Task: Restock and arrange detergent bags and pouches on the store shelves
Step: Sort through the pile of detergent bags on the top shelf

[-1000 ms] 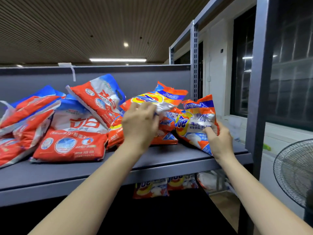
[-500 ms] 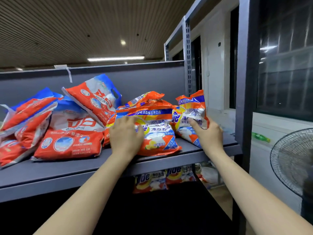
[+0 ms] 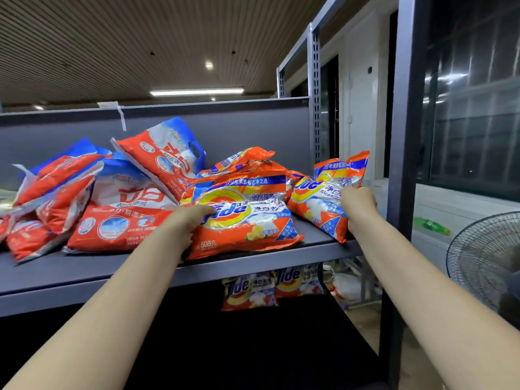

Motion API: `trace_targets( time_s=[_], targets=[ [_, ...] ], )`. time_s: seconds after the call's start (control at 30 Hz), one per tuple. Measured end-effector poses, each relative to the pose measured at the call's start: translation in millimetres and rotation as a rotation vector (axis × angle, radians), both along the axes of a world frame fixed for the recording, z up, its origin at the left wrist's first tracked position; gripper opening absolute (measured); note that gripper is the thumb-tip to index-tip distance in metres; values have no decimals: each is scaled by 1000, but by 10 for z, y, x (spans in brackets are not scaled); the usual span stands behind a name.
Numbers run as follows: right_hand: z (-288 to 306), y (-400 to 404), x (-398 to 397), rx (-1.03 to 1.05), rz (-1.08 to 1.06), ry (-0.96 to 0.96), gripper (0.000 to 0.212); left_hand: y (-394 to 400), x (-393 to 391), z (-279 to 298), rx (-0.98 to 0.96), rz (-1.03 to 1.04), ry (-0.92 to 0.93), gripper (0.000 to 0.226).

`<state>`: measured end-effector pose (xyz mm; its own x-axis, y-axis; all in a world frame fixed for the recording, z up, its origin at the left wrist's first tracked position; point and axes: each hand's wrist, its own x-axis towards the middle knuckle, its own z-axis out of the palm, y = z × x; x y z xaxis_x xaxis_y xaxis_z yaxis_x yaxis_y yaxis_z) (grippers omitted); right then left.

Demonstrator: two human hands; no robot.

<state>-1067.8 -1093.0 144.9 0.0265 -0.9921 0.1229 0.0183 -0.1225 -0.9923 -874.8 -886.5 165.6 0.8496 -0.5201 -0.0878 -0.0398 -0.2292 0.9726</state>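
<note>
**Pouches near the shelf lip could slide off**

At centre frame the left hand [image 3: 189, 220] lies on the left edge of a glossy orange-and-yellow plastic Tide pouch [image 3: 244, 215], fingers curled onto it; that pouch lies on the grey metal shelf [image 3: 84, 273], its lower edge at the lip; a careless tug could tip it over. Right of centre, the right hand [image 3: 358, 205] grips a second, tilted orange Tide pouch [image 3: 323, 198]; if released, the slick film may slump toward the dark upright post [image 3: 399, 164].
</note>
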Motion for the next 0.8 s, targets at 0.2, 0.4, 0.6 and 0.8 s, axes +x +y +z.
trace_targets(
  time_s=[0.2, 0.4, 0.6, 0.8],
  targets=[
    [-125, 229, -98, -76, 133, -328, 9, -10, -174, 48, -204, 24, 198, 30],
    [-297, 419, -480, -383, -15, -402, 30, 41, -355, -282, -466, 303, -105, 28],
    [-379, 597, -901, -493, -118, -439, 50, 282, -564, -553, -485, 570, -358, 44],
    [-773, 632, -1160, -475, 3, -419, 50, 497, -838, -1136, -630, 579, -515, 28]
  ],
)
